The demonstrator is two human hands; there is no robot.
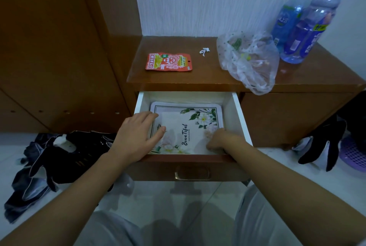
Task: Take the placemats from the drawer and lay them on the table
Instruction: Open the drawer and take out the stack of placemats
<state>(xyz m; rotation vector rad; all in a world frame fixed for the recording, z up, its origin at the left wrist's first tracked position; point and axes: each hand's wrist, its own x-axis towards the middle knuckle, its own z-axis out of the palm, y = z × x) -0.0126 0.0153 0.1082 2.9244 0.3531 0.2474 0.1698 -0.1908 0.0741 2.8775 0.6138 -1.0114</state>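
I have both hands in the open drawer (240, 119) at frame centre: left hand (136, 135) flat, fingers spread on the placemats (190, 127), right hand (221, 140) curling under their near corner to lift.

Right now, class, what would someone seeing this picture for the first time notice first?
Both hands reach into the open drawer: the left hand lies flat on the flowered placemats, the right hand curls at their near right corner. On the cabinet top above lie a red snack packet, a clear plastic bag and two bottles.
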